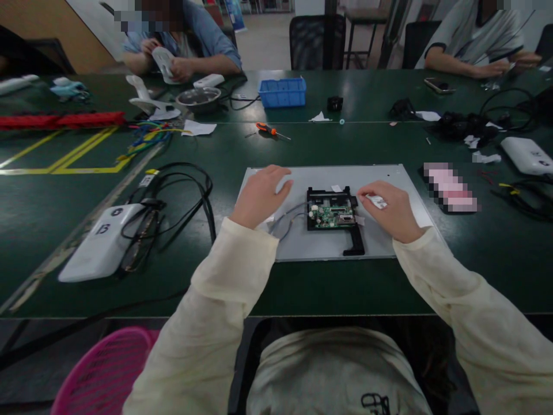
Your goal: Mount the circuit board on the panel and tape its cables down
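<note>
Fingers (pixel 369 187) of the right hand (pixel 396 210) grasped a small white slip (pixel 379 202) beside a black-framed green circuit board (pixel 329 217); the left hand (pixel 262 196), unclenched, hung over a flat grey panel (pixel 298 246)

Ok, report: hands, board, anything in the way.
Left hand open over panel. Right hand holding white scrap. Board in black frame. Possible snag: wires off its left.

Bare panel (pixel 319 174) gives passage behind the obstructing circuit board (pixel 327 215).
</note>
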A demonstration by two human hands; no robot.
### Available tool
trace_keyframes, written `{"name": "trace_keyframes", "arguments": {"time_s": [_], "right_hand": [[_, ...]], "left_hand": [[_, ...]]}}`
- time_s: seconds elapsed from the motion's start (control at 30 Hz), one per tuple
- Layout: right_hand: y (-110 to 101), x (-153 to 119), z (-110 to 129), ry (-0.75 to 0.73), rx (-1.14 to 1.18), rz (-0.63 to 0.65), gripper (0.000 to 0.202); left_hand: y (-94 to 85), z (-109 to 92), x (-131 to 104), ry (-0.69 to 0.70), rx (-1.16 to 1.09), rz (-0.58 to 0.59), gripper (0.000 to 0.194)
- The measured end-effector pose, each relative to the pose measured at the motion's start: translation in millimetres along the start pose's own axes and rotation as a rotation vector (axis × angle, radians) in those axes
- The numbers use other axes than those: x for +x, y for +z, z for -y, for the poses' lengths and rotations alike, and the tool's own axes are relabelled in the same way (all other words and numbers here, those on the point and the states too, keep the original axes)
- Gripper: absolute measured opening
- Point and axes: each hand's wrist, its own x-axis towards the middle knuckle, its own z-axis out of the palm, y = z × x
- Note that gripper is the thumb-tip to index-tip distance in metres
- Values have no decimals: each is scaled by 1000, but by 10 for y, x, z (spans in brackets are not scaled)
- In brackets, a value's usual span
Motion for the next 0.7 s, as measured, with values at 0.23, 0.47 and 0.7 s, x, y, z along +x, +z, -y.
{"name": "trace_keyframes", "arguments": {"time_s": [0.23,0.47,0.7], "right_hand": [[67,-26,49,-103,-3,85,19],[116,-46,46,-138,13,100,19],[146,-40,19,-189,19,43,17]], "left_hand": [[58,483,-66,-232,-39,202,39],[47,416,-50,-277,-70,237,22],[-207,373,-54,-371,-441,11,19]]}}
